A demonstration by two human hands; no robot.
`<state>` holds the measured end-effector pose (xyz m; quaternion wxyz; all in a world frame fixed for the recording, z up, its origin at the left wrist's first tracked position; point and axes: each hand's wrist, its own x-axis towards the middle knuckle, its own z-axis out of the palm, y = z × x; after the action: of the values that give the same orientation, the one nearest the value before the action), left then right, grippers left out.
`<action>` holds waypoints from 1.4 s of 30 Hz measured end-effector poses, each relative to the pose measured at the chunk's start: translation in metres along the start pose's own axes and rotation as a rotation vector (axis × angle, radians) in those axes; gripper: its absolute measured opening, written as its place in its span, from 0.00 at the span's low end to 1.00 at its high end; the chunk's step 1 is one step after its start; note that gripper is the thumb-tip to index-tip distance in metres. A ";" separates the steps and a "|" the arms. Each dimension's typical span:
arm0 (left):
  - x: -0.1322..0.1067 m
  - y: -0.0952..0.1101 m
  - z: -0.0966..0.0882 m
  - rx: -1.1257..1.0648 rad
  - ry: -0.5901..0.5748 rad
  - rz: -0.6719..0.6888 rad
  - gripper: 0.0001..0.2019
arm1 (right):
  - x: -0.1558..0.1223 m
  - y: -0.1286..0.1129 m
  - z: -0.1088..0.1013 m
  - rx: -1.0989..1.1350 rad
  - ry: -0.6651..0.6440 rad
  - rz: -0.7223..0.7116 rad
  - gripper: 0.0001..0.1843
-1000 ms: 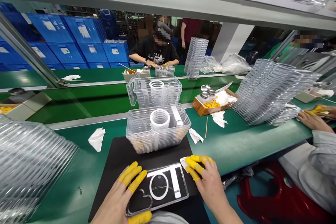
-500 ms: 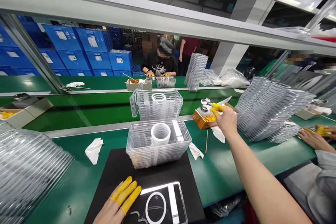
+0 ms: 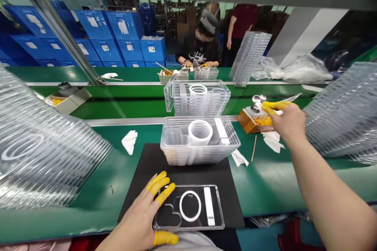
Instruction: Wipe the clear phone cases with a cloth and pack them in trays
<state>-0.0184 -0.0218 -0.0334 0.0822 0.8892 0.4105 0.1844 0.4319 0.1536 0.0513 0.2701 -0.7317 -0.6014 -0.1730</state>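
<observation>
We can pick out white labels on the blue plastic crates across the bench, but their writing is too small for us to read; the pale print on the dark shirt of the person opposite is equally illegible.

In front of us, a clear, hard plastic case lies flat on the matte black mat. It is a rounded rectangle bearing a white ring, a white bar and a curved, moulded outline at its left end. Our left hand is spread around that end, yellow-sheathed fingertips at the far edge, thumb by the near edge. Our right hand reaches over the glossy orange box, fingertips beside a shiny metal-lidded bottle; we cannot tell whether they pinch anything. Loose yellow rubber pieces fill the box. Beyond the case, a ribbed stack of clear cases stands on the mat, near crumpled white tissue and a slim wooden stick.
</observation>
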 end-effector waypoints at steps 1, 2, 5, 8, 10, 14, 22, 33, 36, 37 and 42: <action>0.000 0.000 0.000 -0.022 -0.015 -0.012 0.47 | -0.024 -0.002 -0.008 0.036 -0.014 -0.018 0.37; 0.000 0.001 -0.001 -0.038 -0.028 -0.022 0.47 | -0.053 -0.006 -0.016 0.072 -0.034 -0.039 0.33; 0.003 0.002 -0.004 -0.066 -0.047 -0.028 0.45 | -0.149 -0.034 -0.028 0.453 -0.168 -0.220 0.15; 0.006 0.003 -0.005 -0.077 -0.029 -0.016 0.45 | -0.215 -0.082 -0.027 0.604 -0.294 -0.411 0.14; 0.007 0.003 -0.005 -0.076 -0.021 -0.006 0.45 | -0.232 -0.112 -0.026 0.608 -0.295 -0.484 0.17; 0.006 0.002 -0.002 -0.062 -0.017 -0.002 0.46 | -0.235 -0.127 -0.036 0.707 -0.391 -0.649 0.20; 0.004 0.004 -0.001 -0.055 -0.018 -0.054 0.48 | -0.216 -0.136 -0.035 0.615 -0.286 -0.640 0.19; 0.000 0.007 0.002 -0.020 -0.022 -0.117 0.60 | -0.217 -0.142 -0.029 0.597 -0.321 -0.730 0.16; 0.000 0.007 0.002 -0.015 -0.011 -0.136 0.58 | -0.226 -0.137 -0.032 0.711 -0.439 -0.853 0.19; 0.000 0.008 0.002 -0.016 -0.005 -0.136 0.57 | -0.227 -0.128 -0.033 0.703 -0.454 -0.873 0.19; 0.001 0.006 0.001 0.001 0.010 -0.098 0.53 | -0.223 -0.100 -0.034 0.495 -0.302 -0.662 0.19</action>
<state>-0.0134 -0.0249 -0.0325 0.0888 0.8671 0.4541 0.1846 0.2890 -0.0294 -0.0316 0.2761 -0.4298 -0.8596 0.0079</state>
